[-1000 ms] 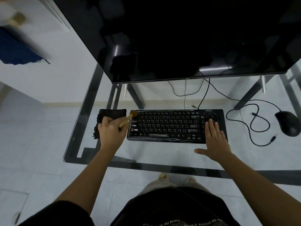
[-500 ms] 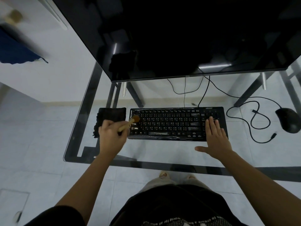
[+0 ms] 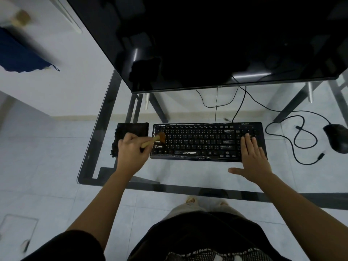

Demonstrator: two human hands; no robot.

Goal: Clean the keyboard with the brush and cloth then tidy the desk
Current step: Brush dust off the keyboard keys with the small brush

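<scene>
Fingers [image 3: 129, 138] of the left hand [image 3: 131, 151] curl around the pale wooden handle of a small brush [image 3: 159, 138], holding it like a pen. Its brown bristle head sits over the left end of the black keyboard [image 3: 197, 142], around the second and third key rows. A second ago the head was at the keyboard's top-left corner; it has since come down a row or two and edged slightly right. That suggests short sweeping strokes, with brushing only just begun and most keys still to do. The light is dim, so whether the bristles are actually touching the keys is uncertain.

The right hand [image 3: 252, 155] lies flat on the number pad, fingers [image 3: 247, 142] straight and close together, thumb spread out over the glass desk [image 3: 188, 174]. It has not moved and seems to be steadying the keyboard.

A dark cloth [image 3: 134, 128] lies on the glass just left of the keyboard, partly hidden by the left hand and not in use. A black mouse [image 3: 337, 137] sits well to the right, its cable [image 3: 301, 140] looped loosely between it and the keyboard. A large dark monitor [image 3: 207, 44] fills the top of the view.
</scene>
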